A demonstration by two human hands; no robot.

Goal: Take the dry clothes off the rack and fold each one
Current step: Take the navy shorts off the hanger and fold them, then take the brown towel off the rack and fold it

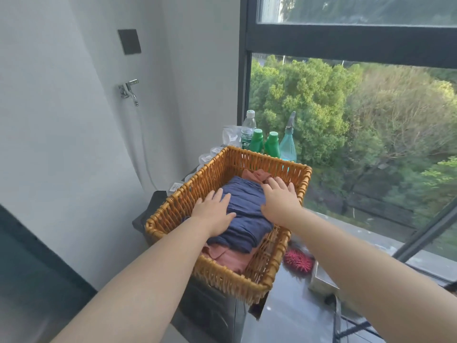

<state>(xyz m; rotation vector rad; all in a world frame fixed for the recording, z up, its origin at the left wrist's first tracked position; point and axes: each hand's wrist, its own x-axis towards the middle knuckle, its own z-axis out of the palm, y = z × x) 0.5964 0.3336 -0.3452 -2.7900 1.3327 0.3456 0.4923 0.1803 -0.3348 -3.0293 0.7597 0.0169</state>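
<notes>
Two bare forearms reach forward from the camera. The left hand (214, 211) lies flat with fingers spread on one folded dark blue cloth (243, 214), and the right hand (279, 201) presses its far right side, also flat and open; neither hand grips anything. The blue cloth sits on one folded pink garment (228, 256) inside one woven orange wicker basket (230, 276). Behind the basket stand one clear water bottle (248, 129), two green bottles (257, 141) and one teal spray bottle (288, 142).

Rough woven wicker basket (249, 280) holds matt navy cloth (243, 209) (softly creased).
</notes>
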